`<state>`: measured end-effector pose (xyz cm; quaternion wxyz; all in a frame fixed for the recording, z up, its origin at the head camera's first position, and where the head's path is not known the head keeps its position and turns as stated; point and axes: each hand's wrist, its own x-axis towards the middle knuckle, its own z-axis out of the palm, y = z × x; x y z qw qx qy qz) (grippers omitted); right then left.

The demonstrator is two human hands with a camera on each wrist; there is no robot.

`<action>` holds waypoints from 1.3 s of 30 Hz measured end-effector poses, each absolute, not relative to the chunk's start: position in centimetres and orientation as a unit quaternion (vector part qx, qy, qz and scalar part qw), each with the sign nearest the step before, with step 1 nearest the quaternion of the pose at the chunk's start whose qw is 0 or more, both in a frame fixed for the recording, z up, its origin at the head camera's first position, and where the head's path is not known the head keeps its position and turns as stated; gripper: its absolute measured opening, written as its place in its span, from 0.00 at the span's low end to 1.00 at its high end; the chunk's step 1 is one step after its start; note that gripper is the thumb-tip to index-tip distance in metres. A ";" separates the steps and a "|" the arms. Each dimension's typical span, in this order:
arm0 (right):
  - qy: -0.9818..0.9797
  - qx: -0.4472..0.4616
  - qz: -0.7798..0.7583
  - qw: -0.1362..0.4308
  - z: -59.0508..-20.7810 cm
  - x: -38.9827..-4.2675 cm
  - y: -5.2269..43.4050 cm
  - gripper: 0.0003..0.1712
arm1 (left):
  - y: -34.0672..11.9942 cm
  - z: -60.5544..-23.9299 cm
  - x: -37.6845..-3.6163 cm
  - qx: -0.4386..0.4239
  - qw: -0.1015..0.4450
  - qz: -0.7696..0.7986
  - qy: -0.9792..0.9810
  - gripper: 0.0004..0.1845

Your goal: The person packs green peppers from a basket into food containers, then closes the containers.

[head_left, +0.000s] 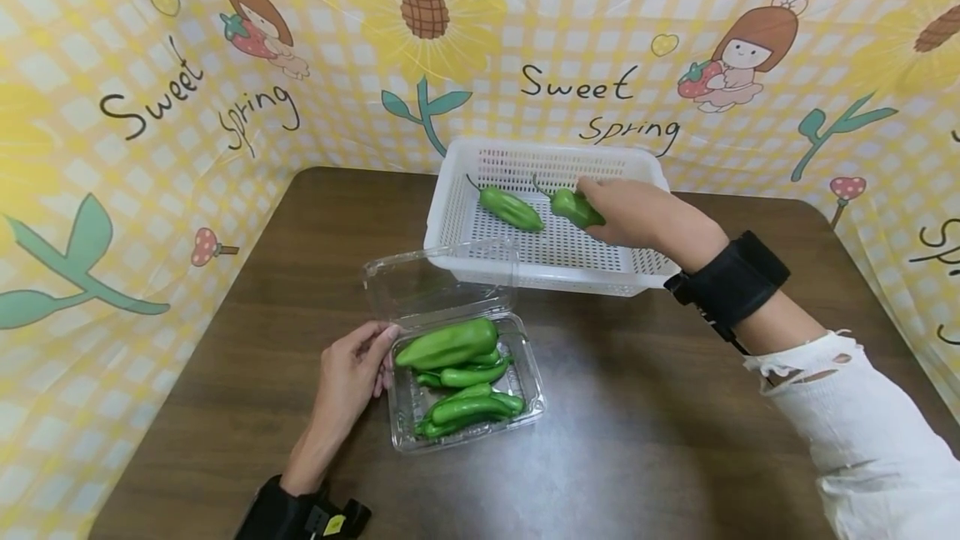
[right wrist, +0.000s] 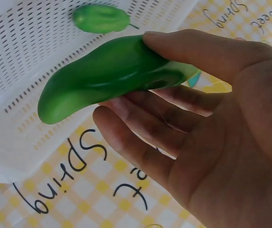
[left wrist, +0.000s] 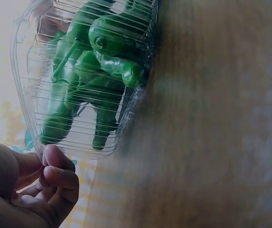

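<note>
Between my right hand's (head_left: 633, 215) thumb and fingers sits a green pepper (head_left: 576, 207), long axis pointing away from my palm over the white basket (head_left: 450, 215). My left hand (head_left: 348, 373) rests loosely against the clear clamshell (head_left: 525, 373), nearer its peppers.

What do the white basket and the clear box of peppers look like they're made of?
White basket: likely rigid moulded plastic, matte, with rows of slots. Clear box: thin see-through plastic, glossy and ribbed; the peppers show through its wall.
</note>
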<state>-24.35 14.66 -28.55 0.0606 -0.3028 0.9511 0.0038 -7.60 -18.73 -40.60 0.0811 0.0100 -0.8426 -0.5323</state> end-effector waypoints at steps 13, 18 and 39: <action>0.945 -0.321 -0.033 0.055 -28.2 -20.8 15.5 0.21 | -18.6 -40.7 -7.7 0.007 0.079 -0.529 -0.845 0.09; 0.941 -0.330 -0.046 0.052 -28.0 -19.4 15.8 0.20 | -18.6 -40.6 -7.7 0.006 0.083 -0.528 -0.845 0.09; 0.902 -0.424 -0.076 -0.010 -28.9 -13.8 13.5 0.22 | -18.6 -40.6 -7.7 0.007 0.077 -0.528 -0.846 0.10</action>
